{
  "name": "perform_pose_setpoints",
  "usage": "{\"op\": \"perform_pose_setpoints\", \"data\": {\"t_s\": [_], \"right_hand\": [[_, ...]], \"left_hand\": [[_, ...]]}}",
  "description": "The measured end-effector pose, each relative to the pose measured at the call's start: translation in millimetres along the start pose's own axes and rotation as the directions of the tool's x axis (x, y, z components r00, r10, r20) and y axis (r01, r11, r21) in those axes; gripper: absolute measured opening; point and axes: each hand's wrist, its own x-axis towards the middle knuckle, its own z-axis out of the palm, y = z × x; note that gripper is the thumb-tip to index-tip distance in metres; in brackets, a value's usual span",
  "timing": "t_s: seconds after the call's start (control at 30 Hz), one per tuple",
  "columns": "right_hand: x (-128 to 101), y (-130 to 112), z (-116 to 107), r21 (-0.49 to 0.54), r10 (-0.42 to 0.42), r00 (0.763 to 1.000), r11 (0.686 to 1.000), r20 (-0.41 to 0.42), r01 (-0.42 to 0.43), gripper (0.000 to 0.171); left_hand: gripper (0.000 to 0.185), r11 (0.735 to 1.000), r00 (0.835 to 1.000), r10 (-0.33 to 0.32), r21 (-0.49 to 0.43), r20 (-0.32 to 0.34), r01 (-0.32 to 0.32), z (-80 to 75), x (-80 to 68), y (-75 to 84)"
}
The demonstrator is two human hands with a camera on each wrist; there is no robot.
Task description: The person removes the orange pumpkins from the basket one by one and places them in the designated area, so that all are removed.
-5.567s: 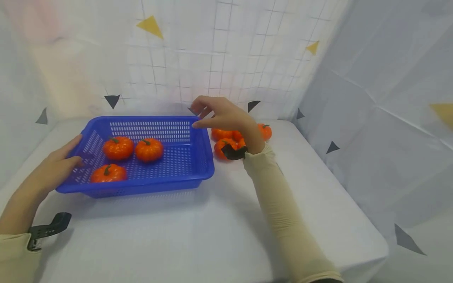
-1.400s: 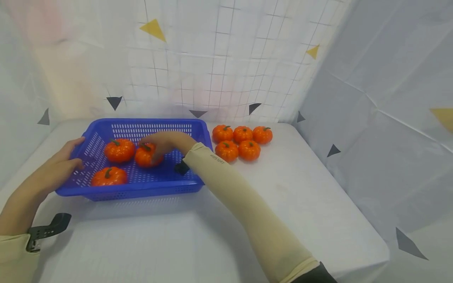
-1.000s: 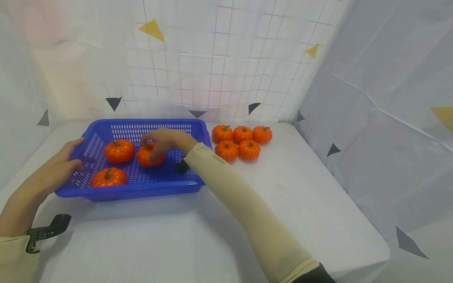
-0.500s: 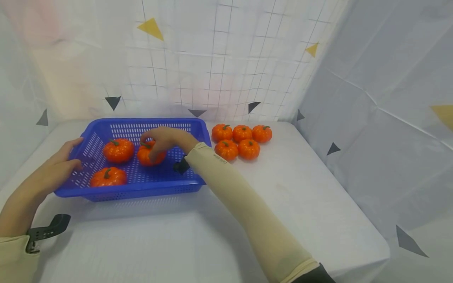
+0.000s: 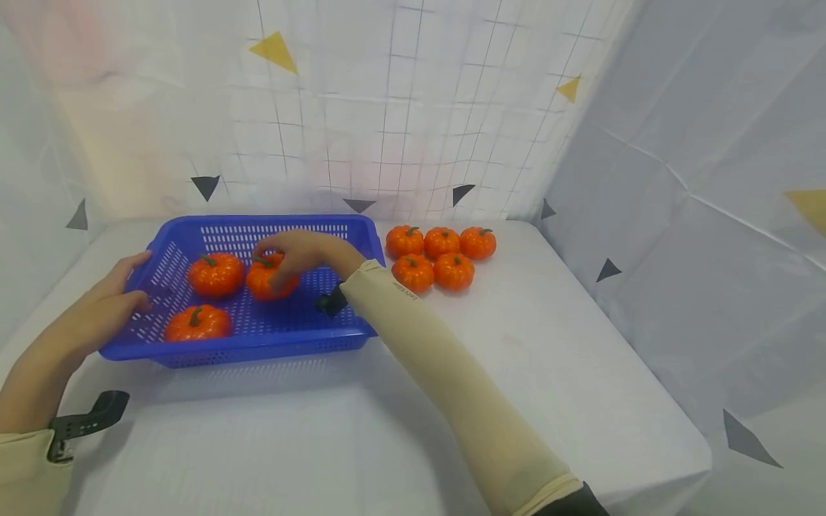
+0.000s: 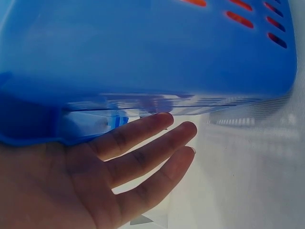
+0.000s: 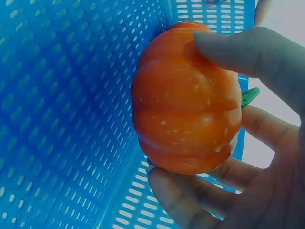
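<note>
Orange pumpkin (image 5: 269,278) held in right hand (image 5: 298,252), fingers curled round it, inside blue basket (image 5: 351,287). Left hand (image 5: 103,308) flat, fingers straight, vs basket's side on table (image 5: 361,430).

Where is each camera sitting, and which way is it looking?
Head: sits on the person's head, looking forward and down at the table, the blue basket and loose pumpkins; both forearms show.
Left wrist: sits low on the left wrist, looking along the left hand at the basket's outer wall; palm and straight fingers show.
Right wrist: sits on the right wrist, looking into the basket at the held pumpkin; the right hand curls round it.
Shared: head and right wrist views both show that pumpkin; all three show the basket.
</note>
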Motion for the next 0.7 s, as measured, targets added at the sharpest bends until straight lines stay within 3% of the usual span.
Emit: {"op": "perform_pose_setpoints", "data": {"t_s": [0.7], "right_hand": [[-2.1,1.6,-1.0,0.027,-0.02,1.0,0.999,-0.023,0.021,0.067]], "left_hand": [[0.077,1.0,1.0,0.016,0.008,-0.008,-0.016,1.1,-1.6,-1.3]]}}
